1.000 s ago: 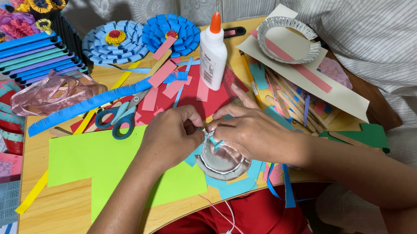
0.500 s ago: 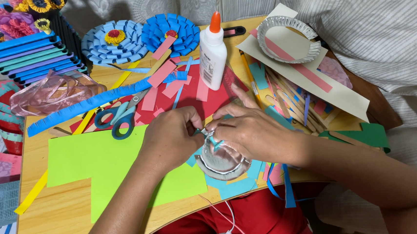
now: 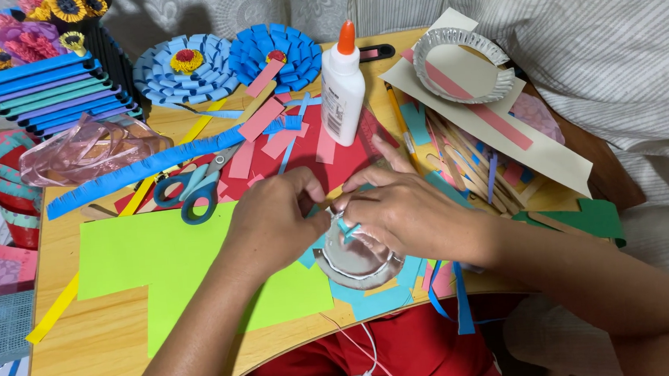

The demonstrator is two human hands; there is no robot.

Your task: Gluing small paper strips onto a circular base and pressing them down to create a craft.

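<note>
left hand (image 3: 274, 223) and right hand (image 3: 403, 214): fingertips pinched on a teal paper strip (image 3: 347, 229) | strip probably light, floppy, tearable; grip its end | foil dish (image 3: 355, 259) just below fingers; likely thin, dentable

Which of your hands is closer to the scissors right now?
Left. The left hand sits just right of the blue-handled scissors, almost beside the handles. The right hand is farther right, beyond the left hand, over the small foil dish.

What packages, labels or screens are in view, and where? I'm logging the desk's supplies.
Glue bottle: upright at the table's far middle, white with an orange cap, a printed label on its front.
Clear plastic bag: far left, crumpled, pinkish.
No screens or signs.
</note>
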